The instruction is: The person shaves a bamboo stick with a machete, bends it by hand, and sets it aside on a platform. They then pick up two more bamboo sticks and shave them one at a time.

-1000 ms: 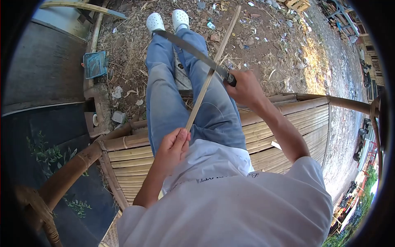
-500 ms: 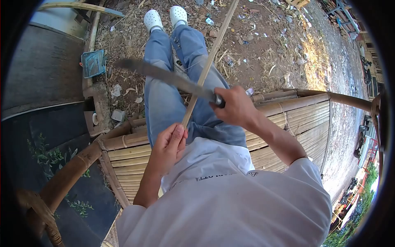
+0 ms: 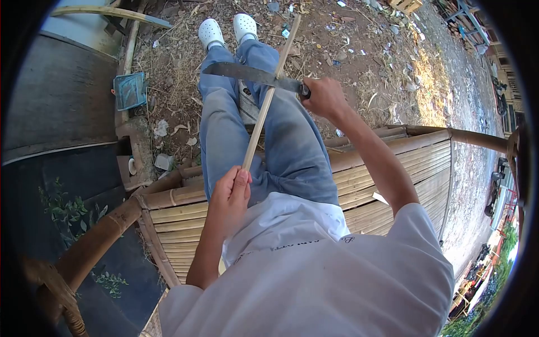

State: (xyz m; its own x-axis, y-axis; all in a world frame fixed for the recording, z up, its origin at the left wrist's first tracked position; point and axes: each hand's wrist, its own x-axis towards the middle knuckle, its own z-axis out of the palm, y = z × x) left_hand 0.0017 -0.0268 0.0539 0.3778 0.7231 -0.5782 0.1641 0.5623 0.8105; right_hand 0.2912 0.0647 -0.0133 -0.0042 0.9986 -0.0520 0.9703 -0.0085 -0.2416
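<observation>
My left hand (image 3: 233,190) is closed round the near end of a long bamboo strip (image 3: 259,126) in front of my waist. The strip slants up and away over my jeans, its far tip above the ground near the white clogs (image 3: 245,27). In my right hand (image 3: 327,98) is the dark handle of a machete, fingers wrapped tightly round it. The machete blade (image 3: 238,72) points left and lies across the strip towards its far end, overlapping it in this view.
I sit on a slatted bamboo bench (image 3: 365,216) with a thick pole along its front edge. A blue plastic scoop (image 3: 130,91) lies at the left by a wall. Litter and dry grass cover the ground (image 3: 359,84). A wooden crate (image 3: 405,5) stands far off.
My right hand and the machete have moved forward, away from my body, along the strip. The strip's far tip has come into view. A small pale piece now shows on the bench at right.
</observation>
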